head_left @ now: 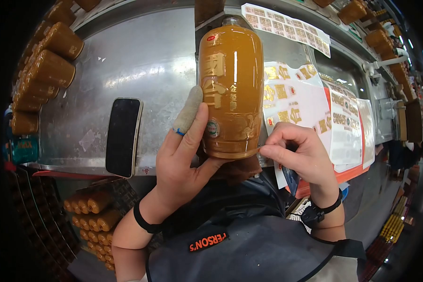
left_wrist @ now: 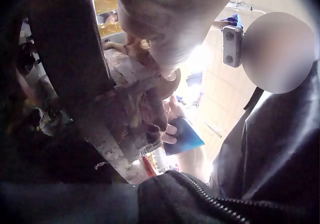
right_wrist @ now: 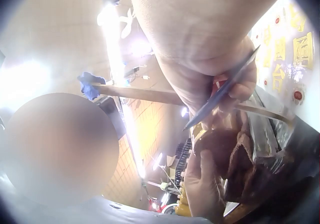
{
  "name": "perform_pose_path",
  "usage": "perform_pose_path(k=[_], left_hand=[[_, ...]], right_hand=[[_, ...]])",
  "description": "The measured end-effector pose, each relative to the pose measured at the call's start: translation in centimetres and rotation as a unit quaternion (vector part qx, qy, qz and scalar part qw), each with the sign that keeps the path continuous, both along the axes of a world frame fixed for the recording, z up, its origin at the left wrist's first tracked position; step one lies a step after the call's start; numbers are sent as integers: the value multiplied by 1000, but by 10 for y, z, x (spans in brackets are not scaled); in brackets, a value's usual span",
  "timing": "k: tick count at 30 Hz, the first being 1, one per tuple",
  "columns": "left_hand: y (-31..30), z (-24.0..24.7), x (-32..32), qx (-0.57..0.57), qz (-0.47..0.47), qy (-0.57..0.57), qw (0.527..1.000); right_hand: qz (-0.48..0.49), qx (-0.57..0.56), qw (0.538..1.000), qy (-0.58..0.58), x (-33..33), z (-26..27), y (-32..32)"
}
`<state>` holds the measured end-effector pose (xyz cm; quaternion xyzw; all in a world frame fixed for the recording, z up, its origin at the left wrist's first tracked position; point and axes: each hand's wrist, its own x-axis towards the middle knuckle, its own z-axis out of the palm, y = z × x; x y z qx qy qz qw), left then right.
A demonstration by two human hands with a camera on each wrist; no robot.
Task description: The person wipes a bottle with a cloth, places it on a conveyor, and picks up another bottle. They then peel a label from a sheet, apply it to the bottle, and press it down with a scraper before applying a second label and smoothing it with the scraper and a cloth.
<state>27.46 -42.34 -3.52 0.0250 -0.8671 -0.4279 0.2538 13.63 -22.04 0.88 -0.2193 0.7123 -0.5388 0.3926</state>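
A glossy amber-brown bottle with gold raised characters, a small red oval mark and a round seal lies with its neck away from me. My left hand holds it by the left side and base, the thumb under the bottom edge. One finger wears a pale cloth finger cover tied with blue. My right hand is at the bottle's lower right corner, thumb and forefinger close together at the base edge. Its other fingers grip a thin blue flat scraper, which points down below the palm. A brown cloth lies under the base.
A black phone lies on the metal table at left. Sheets of gold character stickers and printed label sheets lie at right. Brown jars line the left edge; more bottles are stacked below.
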Motion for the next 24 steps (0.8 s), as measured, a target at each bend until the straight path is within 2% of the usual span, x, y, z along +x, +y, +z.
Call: perform_pose_path(k=[8,10,11,13,19,24], left_hand=[[1,-2,7,-11,8,-3,1000],[4,1,14,-111,48,17,993],[3,1,19,-115,46,17,992],[1,-2,29,-235,-59,118,963],[14,4,19,-287,-54,137,946],[23,8,4,-280,-88,153,944]], right_hand=[[4,-1,1000,-16,0,-8,-4],[4,5,1000,-16,0,-8,-4],[3,14,1000,-17,0,-9,-4],[-1,4,1000,-22,0,-12,-4],[0,-4,999,-37,-1,-12,-5],[-30,-17,997,-71,5,-8,-6]])
